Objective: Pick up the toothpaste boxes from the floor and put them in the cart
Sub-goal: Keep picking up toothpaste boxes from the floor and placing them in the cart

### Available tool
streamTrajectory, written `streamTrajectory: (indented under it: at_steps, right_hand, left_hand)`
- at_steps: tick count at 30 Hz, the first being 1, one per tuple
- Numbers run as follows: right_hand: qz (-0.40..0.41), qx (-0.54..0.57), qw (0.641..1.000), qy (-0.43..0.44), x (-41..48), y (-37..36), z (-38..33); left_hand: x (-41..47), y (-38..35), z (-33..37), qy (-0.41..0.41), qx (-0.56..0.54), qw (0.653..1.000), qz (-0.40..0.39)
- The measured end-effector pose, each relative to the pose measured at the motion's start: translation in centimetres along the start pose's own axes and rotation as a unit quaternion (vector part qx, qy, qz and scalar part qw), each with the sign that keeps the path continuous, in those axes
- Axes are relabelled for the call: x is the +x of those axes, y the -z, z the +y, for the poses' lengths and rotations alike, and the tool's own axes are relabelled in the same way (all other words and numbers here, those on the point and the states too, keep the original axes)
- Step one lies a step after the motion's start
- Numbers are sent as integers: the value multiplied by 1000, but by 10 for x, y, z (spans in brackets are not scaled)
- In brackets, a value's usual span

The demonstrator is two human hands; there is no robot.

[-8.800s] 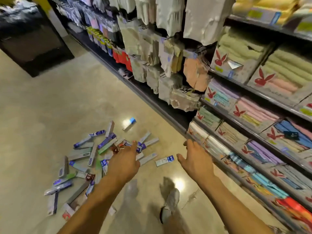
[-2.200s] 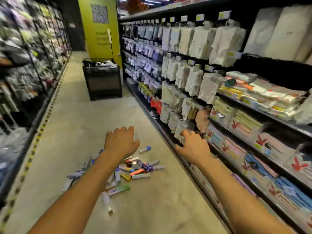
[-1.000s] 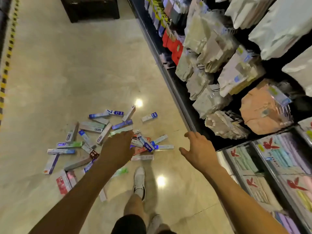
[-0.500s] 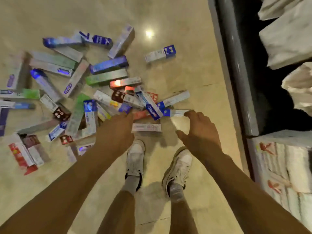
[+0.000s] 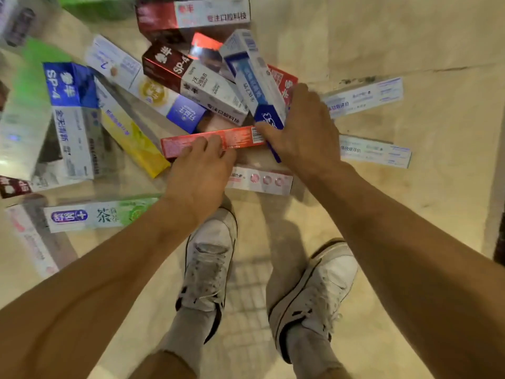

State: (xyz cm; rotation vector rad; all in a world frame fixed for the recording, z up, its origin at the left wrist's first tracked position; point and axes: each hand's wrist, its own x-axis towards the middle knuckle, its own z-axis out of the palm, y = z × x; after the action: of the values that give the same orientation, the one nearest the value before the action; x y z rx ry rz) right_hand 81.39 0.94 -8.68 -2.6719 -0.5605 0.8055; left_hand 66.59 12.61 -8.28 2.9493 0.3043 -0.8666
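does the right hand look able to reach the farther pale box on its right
Probably yes: the farther pale box lies flat on the floor with nothing on it, just beside the right hand, which is now over a blue and white box.

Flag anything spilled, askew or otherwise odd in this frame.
Yes: toothpaste boxes lie strewn across the floor in a jumbled heap, overlapping at all angles, just ahead of the person's shoes. The left hand touches a red box at the heap's near edge. Blur hides any crushing.
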Motion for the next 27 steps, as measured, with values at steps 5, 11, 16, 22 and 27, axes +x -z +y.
streamTrajectory:
  at_steps: [5,11,16,22,27]
  right_hand:
    - [16,-34,999,28,30,-20,-6]
    - [27,18,999,12,18,-12,-17]
    - [36,40,999,-10,-17,38,-17]
    - [66,45,996,-30,-92,176,-29]
    - [104,25,994,-15,-164,318,-71]
  left_hand:
    - [3,-29,11,-65,71,995,-5]
    - [6,-22,15,-18,43,998,-44]
    - [-20,30,13,26,-47,998,-24]
    - [-82,168,7,103,-70,992,8]
    - [-142,331,5,161,-80,982,59]
